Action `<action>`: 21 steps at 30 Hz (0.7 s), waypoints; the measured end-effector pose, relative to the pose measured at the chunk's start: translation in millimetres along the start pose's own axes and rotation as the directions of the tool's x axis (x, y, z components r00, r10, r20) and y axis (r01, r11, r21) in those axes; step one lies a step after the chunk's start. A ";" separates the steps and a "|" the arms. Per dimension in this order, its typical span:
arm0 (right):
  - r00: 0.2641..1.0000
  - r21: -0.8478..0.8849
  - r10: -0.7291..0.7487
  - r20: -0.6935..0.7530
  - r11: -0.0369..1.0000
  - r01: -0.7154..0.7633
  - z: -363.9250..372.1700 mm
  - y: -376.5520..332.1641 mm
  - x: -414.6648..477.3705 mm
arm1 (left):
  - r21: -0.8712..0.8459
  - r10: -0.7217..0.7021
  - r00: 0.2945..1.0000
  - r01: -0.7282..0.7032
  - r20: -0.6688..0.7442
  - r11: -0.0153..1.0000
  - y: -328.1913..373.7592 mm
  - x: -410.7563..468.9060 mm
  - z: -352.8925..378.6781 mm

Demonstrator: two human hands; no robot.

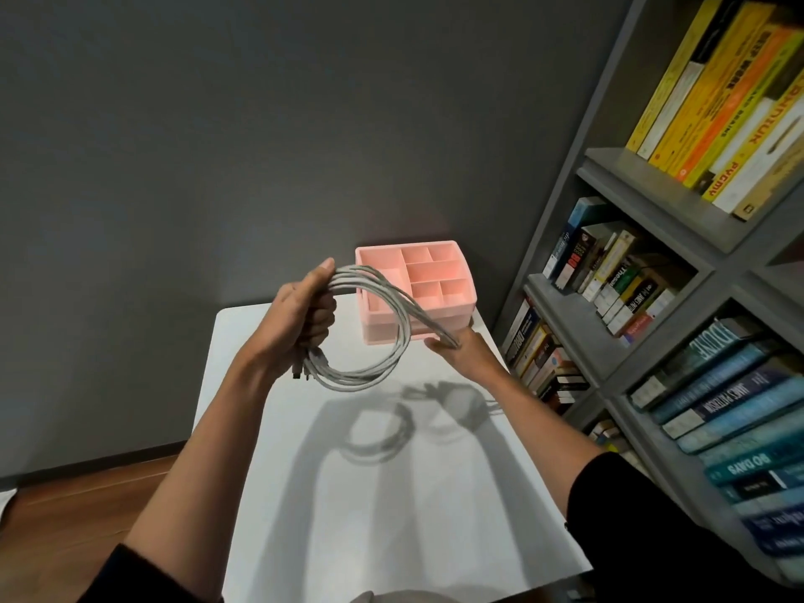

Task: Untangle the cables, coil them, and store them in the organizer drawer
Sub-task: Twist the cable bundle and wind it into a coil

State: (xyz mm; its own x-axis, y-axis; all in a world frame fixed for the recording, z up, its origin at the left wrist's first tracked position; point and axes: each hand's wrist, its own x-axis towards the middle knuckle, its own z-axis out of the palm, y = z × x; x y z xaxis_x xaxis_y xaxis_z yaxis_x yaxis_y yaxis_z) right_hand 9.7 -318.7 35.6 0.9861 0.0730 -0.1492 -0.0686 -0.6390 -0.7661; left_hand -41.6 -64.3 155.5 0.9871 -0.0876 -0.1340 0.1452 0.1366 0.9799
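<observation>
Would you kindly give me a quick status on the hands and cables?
Left hand grips the coiled cables. Right hand pinches their loose ends. Pink organizer just beyond, nothing in between.

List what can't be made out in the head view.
Head view:
Cables: strand count lost, strands overlap in the coil.
Connectors under left hand grip: too small and dark.
Organizer drawer: front partly behind cables and right hand, open or closed unclear.
Lower-right books: titles blurred.
</observation>
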 end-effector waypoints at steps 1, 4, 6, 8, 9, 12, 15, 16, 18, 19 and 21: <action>0.999 -0.016 0.035 -0.020 0.999 -0.035 1.9 7.6 -0.1 | -0.058 0.006 1.000 -0.007 -0.019 0.998 1.2 1.3 -2.4; 0.994 -0.028 0.101 -0.029 0.994 -0.102 4.1 20.1 -3.0 | -0.178 0.054 0.997 -0.062 -0.049 0.982 7.1 4.2 -10.2; 0.993 -0.025 0.114 -0.034 0.993 -0.115 5.8 24.4 -4.8 | -0.208 0.088 0.995 -0.097 -0.049 0.973 12.0 4.8 -13.3; 0.993 0.005 0.111 -0.044 0.994 -0.111 6.6 24.5 -7.3 | -0.250 0.111 0.993 -0.116 -0.037 0.961 15.6 4.1 -14.5; 0.993 0.020 0.108 -0.052 0.994 -0.107 6.3 22.4 -9.0 | -0.270 0.117 0.993 -0.122 -0.035 0.955 16.5 3.6 -14.6; 0.989 0.045 0.139 -0.042 0.990 -0.137 6.0 18.5 -9.7 | -0.334 0.109 0.992 -0.122 -0.058 0.935 14.9 0.6 -15.0; 0.982 0.073 0.187 -0.042 0.980 -0.183 7.2 18.2 -11.0 | -0.392 0.097 0.992 -0.122 -0.085 0.912 11.6 -1.3 -19.2; 0.979 0.067 0.199 -0.054 0.978 -0.195 7.6 17.3 -10.7 | -0.387 0.089 0.992 -0.118 -0.091 0.915 10.6 -1.3 -21.5; 0.972 0.113 0.216 -0.093 0.972 -0.205 6.9 12.9 -8.6 | -0.338 0.070 0.993 -0.100 -0.100 0.936 7.7 -0.7 -24.8; 0.966 0.157 0.231 -0.119 0.965 -0.212 6.5 9.8 -6.1 | -0.302 0.060 0.993 -0.088 -0.102 0.949 5.3 -0.4 -25.3; 0.946 0.259 0.262 -0.193 0.943 -0.209 5.3 3.8 0.2 | -0.229 0.035 0.993 -0.061 -0.115 0.972 -1.3 -0.6 -23.2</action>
State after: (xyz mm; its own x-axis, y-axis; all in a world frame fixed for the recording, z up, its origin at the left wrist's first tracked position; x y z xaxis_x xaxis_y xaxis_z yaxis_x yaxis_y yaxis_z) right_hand 8.8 -317.1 29.4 0.9436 -0.2462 -0.2216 -0.3098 -0.4191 -0.8535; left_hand -40.8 -41.4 150.9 0.9928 0.0313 -0.1155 0.0963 0.3638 0.9265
